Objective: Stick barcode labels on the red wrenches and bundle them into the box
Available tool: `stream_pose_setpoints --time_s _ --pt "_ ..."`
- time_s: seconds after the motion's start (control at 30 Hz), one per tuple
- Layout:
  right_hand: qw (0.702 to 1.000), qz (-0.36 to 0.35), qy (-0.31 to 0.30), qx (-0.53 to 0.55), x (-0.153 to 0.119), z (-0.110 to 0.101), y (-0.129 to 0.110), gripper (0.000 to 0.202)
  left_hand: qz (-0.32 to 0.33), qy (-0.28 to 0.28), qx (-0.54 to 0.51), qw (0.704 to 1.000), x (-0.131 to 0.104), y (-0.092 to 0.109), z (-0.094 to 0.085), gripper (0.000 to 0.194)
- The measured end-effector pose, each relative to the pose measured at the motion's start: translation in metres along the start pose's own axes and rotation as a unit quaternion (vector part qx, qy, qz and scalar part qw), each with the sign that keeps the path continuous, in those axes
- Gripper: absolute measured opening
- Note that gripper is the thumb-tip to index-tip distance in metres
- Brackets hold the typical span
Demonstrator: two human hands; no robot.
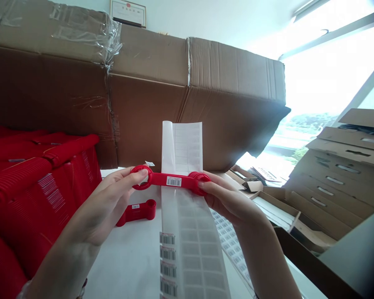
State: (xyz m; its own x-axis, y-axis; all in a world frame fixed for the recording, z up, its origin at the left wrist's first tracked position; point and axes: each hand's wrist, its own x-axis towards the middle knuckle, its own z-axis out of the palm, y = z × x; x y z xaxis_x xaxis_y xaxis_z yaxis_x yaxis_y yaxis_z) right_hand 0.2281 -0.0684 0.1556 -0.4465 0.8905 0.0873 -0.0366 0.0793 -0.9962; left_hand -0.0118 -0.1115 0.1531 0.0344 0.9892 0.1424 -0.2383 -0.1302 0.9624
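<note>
Red bar (158, 179) was up in the air, held flat across the long label strip (199, 249). The left hand (107, 197) pinched its ring end, and the right hand (229, 199) pinched its other round end between thumb and fingers. A little white sticker (173, 181) with black lines was on the middle of the bar. The strip ran from the near edge, under the bar and up past it, with a row of line stickers down its near left side. A sheet of small labels (232, 236) was to the right of the strip. Just past the left hand's wrist, a small red piece (143, 211) lay on the white table (127, 261), partly hidden by that hand. Big stacks of red things (54, 182) were on the left. On the right was an open box (296, 220) with white things inside, and past it a pile of brown boxes (339, 178). A huge cardboard box (149, 104) stood behind the strip. Farther back were a bright window (327, 83) and a framed paper (128, 13) on the wall (205, 20).
</note>
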Motion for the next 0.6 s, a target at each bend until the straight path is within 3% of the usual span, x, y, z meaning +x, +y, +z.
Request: stream_pose_setpoints --time_s 0.1,0.2,0.33,0.4,0.5,0.6 --pt "0.991 0.0 0.117 -0.06 0.0 0.012 0.001 0.021 -0.065 0.054 0.016 0.996 -0.003 -0.002 0.009 0.036" --pt "0.975 -0.023 0.182 -0.126 0.001 0.025 0.003 0.024 -0.074 0.106 0.049 0.99 -0.005 -0.005 0.017 0.039" --pt "0.965 -0.042 0.204 -0.157 0.0 0.032 0.004 0.023 -0.043 0.066 0.073 0.994 -0.003 -0.011 0.021 0.056" --pt "0.96 -0.06 0.211 -0.174 -0.002 0.034 0.004 0.023 0.003 0.097 0.116 0.989 -0.002 -0.014 0.023 0.062" --pt "0.953 -0.092 0.216 -0.193 -0.006 0.037 0.004 0.023 0.039 0.141 0.147 0.978 -0.002 -0.016 0.026 0.055" --pt "0.956 -0.098 0.202 -0.186 -0.007 0.039 0.004 0.023 0.017 0.127 0.14 0.982 0.0 -0.015 0.025 0.049"
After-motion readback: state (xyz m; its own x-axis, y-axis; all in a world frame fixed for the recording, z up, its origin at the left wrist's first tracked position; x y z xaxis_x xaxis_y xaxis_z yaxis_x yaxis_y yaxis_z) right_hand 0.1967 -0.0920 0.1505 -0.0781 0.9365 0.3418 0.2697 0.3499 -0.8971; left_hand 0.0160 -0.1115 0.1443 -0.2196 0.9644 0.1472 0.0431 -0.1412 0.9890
